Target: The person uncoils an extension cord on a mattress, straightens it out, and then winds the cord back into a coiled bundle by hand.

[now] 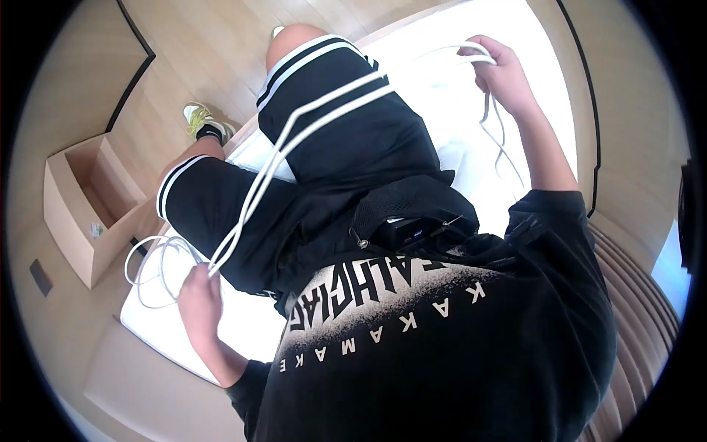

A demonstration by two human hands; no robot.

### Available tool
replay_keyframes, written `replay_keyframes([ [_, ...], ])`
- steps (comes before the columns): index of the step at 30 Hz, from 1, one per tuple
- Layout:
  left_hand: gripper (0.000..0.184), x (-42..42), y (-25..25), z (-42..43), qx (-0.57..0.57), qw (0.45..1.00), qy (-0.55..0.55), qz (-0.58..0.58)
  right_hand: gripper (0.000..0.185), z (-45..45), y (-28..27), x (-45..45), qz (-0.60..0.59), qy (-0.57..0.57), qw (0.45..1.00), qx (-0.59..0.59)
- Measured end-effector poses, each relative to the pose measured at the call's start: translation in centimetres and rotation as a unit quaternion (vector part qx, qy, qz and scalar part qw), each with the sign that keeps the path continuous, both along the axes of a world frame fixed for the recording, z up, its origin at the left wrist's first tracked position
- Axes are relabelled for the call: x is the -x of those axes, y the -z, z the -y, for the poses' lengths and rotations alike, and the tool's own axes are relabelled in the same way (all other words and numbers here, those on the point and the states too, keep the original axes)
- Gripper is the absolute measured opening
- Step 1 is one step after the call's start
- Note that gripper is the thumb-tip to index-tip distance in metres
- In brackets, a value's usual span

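A thin white cable (254, 193) runs as two strands across my thighs, from one hand to the other. My left hand (199, 300) is closed around it at the left, beside my thigh, and several loose loops curl out beyond the fingers. Raised at the upper right, my right hand (504, 76) has its fingers closed on the other stretch of the cable, with a slack length dangling below it. Against the bright white sheet, part of the cable near this hand is washed out.
I sit on a white bed (471, 147) in black shorts (353, 140). A black bag (412, 221) lies at my waist. An open wooden drawer (70, 214) juts out at the left, above a wooden floor (206, 44). Brown curtains (633, 295) hang at the right.
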State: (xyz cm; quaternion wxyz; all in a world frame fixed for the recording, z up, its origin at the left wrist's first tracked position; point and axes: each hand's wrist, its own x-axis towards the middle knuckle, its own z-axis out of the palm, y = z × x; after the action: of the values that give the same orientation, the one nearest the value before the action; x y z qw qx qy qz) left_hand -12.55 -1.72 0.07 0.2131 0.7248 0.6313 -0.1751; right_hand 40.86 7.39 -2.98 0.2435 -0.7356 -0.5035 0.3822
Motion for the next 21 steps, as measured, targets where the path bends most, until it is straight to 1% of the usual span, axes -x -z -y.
replay_keyframes([
  [1,0.022,-0.2,0.4,0.2,0.070,0.997,-0.041,-0.002,0.019,-0.5,-0.8,0.4,0.016,-0.024,0.999,-0.032],
  [2,0.032,0.0,-0.2,0.0,0.078,0.995,-0.024,0.053,0.015,-1.0,-1.7,0.8,0.031,-0.048,0.996,-0.065],
  [3,0.043,0.2,-1.1,-0.5,0.084,0.991,-0.008,0.108,0.012,-1.6,-2.6,1.2,0.046,-0.072,0.991,-0.098],
  [5,0.063,-0.3,-2.9,-2.3,0.038,0.986,-0.027,0.161,0.012,-2.6,-4.8,2.1,0.034,-0.133,0.980,-0.144],
  [6,0.071,-1.0,-3.6,-3.3,-0.011,0.982,-0.013,0.190,0.013,-3.0,-5.7,2.6,0.041,-0.167,0.971,-0.164],
  [7,0.070,-2.0,-4.4,-4.7,-0.074,0.976,0.036,0.201,0.016,-3.5,-6.8,3.3,0.048,-0.200,0.961,-0.184],
  [8,0.072,-3.8,-5.0,-6.1,-0.128,0.955,0.023,0.267,0.012,-4.0,-8.2,4.4,0.056,-0.243,0.948,-0.195],
  [9,0.075,-6.1,-5.6,-7.2,-0.187,0.938,0.002,0.292,0.010,-4.3,-9.5,5.6,0.026,-0.245,0.953,-0.178],
  [10,0.080,-8.3,-5.9,-8.6,-0.255,0.922,0.035,0.291,0.009,-4.5,-10.7,7.0,-0.003,-0.247,0.956,-0.160],
  [11,0.085,-11.0,-6.2,-10.1,-0.302,0.890,0.081,0.331,0.009,-4.6,-11.9,8.4,-0.033,-0.248,0.958,-0.140],
  [12,0.088,-13.5,-6.1,-11.7,-0.313,0.862,0.114,0.383,0.010,-4.6,-13.4,10.1,-0.052,-0.260,0.955,-0.133],
  [13,0.085,-15.8,-6.2,-13.0,-0.319,0.849,0.141,0.397,0.010,-4.5,-14.8,11.8,-0.073,-0.272,0.951,-0.124],
  [14,0.057,-18.2,-5.7,-13.8,-0.308,0.812,0.123,0.480,0.010,-4.7,-15.0,12.3,-0.087,-0.286,0.945,-0.134],
  [16,0.035,-19.3,-5.7,-15.5,-0.166,0.817,0.044,0.551,0.010,-5.4,-14.4,12.9,-0.107,-0.317,0.926,-0.174],
  [17,0.024,-19.8,-5.8,-15.9,-0.091,0.810,0.008,0.579,0.010,-5.8,-14.1,12.6,-0.055,-0.348,0.909,-0.222],
  [18,0.014,-20.0,-5.6,-15.9,-0.144,0.770,-0.004,0.621,0.011,-6.2,-13.7,12.2,-0.004,-0.372,0.888,-0.272],
  [21,0.010,-17.4,-4.4,-15.4,-0.179,0.711,-0.049,0.678,0.016,-6.7,-11.0,10.5,-0.061,-0.389,0.899,-0.192],
])
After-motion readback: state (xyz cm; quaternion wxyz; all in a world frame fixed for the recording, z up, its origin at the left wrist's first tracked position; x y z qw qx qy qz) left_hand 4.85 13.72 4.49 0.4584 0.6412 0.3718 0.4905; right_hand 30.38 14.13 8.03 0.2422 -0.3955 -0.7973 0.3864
